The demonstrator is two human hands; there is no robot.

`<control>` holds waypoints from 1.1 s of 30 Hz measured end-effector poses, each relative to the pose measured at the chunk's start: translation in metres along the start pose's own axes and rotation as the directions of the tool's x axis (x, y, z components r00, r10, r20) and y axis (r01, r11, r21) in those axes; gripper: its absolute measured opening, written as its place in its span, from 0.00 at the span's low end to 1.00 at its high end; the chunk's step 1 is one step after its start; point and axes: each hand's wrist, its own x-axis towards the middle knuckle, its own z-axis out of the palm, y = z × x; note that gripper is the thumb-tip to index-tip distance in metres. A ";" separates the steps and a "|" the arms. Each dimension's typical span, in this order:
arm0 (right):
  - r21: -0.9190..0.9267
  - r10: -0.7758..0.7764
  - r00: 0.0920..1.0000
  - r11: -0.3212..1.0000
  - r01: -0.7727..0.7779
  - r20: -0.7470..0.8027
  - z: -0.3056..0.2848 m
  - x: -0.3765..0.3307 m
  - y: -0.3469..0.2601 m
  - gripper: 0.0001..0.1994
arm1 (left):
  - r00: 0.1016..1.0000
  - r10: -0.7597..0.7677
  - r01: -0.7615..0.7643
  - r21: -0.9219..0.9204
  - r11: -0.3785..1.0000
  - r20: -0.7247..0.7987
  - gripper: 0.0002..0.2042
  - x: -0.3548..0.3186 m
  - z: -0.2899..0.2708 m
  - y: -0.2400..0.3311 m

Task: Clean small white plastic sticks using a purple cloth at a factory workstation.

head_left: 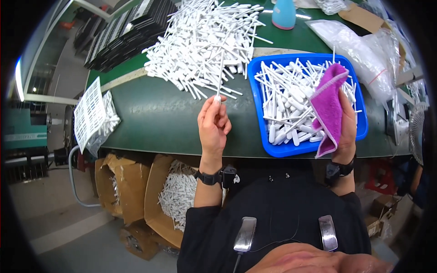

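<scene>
Your left hand (214, 119) is closed in a pinch, with thumb and fingertips together on the thick lower end of one white stick (221, 75). The stick's thin shaft points up and away from you, over the table (164, 125), between the pile (209, 34) and your body. The other fingers of that hand curl loosely toward the palm.

Your right hand (348, 125) has hold of a purple cloth (330, 102), which drapes across its front and hangs down in a point. The cloth hides most of the fingers (so I cannot tell how tightly they close). Hand and cloth are at the right side of the blue tray (277, 150), covering part of the white sticks that lie in it at all angles.

The pile, of similar white sticks, spreads loosely to the left of the tray. Black trays (129, 34) are stacked left of that pile, and a blue bottle (283, 16) stands beyond the tray. A clear bag (348, 50) lies at the far right. By the table's left end sits a printed sheet (88, 113), against a bag of sticks (109, 116). Below the table edge, an open carton (152, 195) holds more of them.
</scene>
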 end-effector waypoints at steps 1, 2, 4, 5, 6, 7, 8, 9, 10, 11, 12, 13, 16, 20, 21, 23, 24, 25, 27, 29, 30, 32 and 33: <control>0.119 0.038 0.999 0.992 -0.041 0.023 -0.002 0.003 0.002 0.17 | 1.000 -0.005 0.005 0.004 1.000 0.017 0.11 -0.001 0.003 -0.002; 0.127 0.025 1.000 0.991 -0.027 0.018 -0.007 0.007 0.002 0.17 | 1.000 -0.011 0.010 0.021 1.000 0.026 0.11 -0.001 0.006 -0.004; 0.204 0.067 0.985 0.974 -0.099 0.158 -0.020 0.013 0.003 0.16 | 0.999 -0.018 0.017 0.056 0.998 0.035 0.12 -0.003 0.011 -0.006; 0.236 0.087 0.969 0.961 -0.143 0.230 -0.024 0.015 0.003 0.15 | 0.999 -0.019 0.016 0.061 0.998 0.040 0.12 -0.004 0.012 -0.007; 0.241 0.083 0.970 0.960 -0.139 0.230 -0.027 0.017 0.003 0.15 | 0.999 -0.023 0.021 0.056 0.998 0.040 0.12 -0.003 0.012 -0.008; 0.263 0.079 0.972 0.955 -0.138 0.223 -0.030 0.019 0.003 0.16 | 0.999 -0.027 0.025 0.051 0.998 0.039 0.12 -0.003 0.011 -0.009; 0.285 0.076 0.974 0.949 -0.137 0.215 -0.032 0.020 0.003 0.17 | 0.999 -0.031 0.029 0.045 0.999 0.037 0.12 -0.003 0.010 -0.010; 0.305 0.073 0.976 0.943 -0.135 0.207 -0.032 0.020 0.003 0.18 | 0.999 -0.031 0.029 0.048 0.998 0.040 0.12 -0.003 0.009 -0.011; 0.309 0.070 0.976 0.942 -0.133 0.207 -0.030 0.019 0.002 0.18 | 0.999 -0.025 0.023 0.047 0.999 0.035 0.11 -0.003 0.009 -0.011; 0.323 0.076 0.974 0.935 -0.145 0.215 -0.027 0.018 0.002 0.18 | 0.999 -0.019 0.018 0.047 0.999 0.031 0.11 -0.003 0.009 -0.011; 0.337 0.082 0.971 0.928 -0.156 0.224 -0.024 0.016 0.001 0.18 | 1.000 -0.014 0.013 0.046 0.999 0.027 0.11 -0.004 0.010 -0.011; 0.352 0.087 0.969 0.921 -0.167 0.232 -0.019 0.014 0.001 0.19 | 0.999 -0.016 0.014 0.049 0.999 0.031 0.11 -0.007 0.013 -0.012; 0.241 0.084 0.981 0.963 -0.125 0.173 0.015 0.006 0.007 0.18 | 0.982 -0.087 0.029 0.320 0.947 0.169 0.10 -0.020 0.050 -0.016; 0.129 0.042 0.926 0.987 -0.097 0.376 0.004 0.016 0.032 0.16 | 0.896 -0.108 -0.152 0.527 0.836 0.431 0.09 -0.030 0.062 -0.065; 0.108 0.020 0.880 0.991 -0.081 0.474 0.001 0.020 0.035 0.16 | 0.840 -0.105 -0.232 0.528 0.817 0.532 0.09 -0.029 0.068 -0.069; 0.184 -0.012 0.878 0.979 -0.086 0.478 0.003 0.026 0.029 0.16 | 0.745 -0.361 0.144 0.393 0.908 0.561 0.09 -0.025 0.068 -0.060; 0.253 -0.032 0.871 0.962 -0.107 0.489 0.005 0.027 0.025 0.16 | 0.567 -0.551 0.519 0.254 0.816 0.612 0.10 -0.024 0.073 -0.046; 0.319 -0.052 0.865 0.939 -0.128 0.500 0.007 0.026 0.023 0.17 | 0.331 -0.645 0.818 0.132 0.561 0.689 0.11 -0.024 0.076 -0.040; 0.196 -0.053 0.893 0.980 -0.040 0.448 0.010 0.018 0.028 0.16 | 0.429 -0.653 0.735 0.180 0.654 0.624 0.11 -0.024 0.075 -0.038; -0.076 -0.080 0.935 0.991 0.113 0.344 0.014 0.006 0.037 0.15 | 0.619 -0.609 0.535 0.301 0.789 0.496 0.12 -0.025 0.075 -0.039; -0.078 -0.083 0.937 0.990 0.115 0.338 0.020 0.001 0.045 0.15 | 0.613 -0.612 0.539 0.302 0.786 0.499 0.12 -0.025 0.076 -0.041; -0.142 -0.171 0.969 0.970 0.198 0.181 0.040 -0.009 0.063 0.15 | 0.884 -0.142 -0.210 0.651 0.730 0.445 0.13 -0.026 0.079 -0.048; -0.180 -0.219 0.970 0.955 0.235 0.104 0.044 -0.010 0.067 0.15 | 0.855 0.133 -0.505 0.744 0.437 0.502 0.13 -0.026 0.080 -0.050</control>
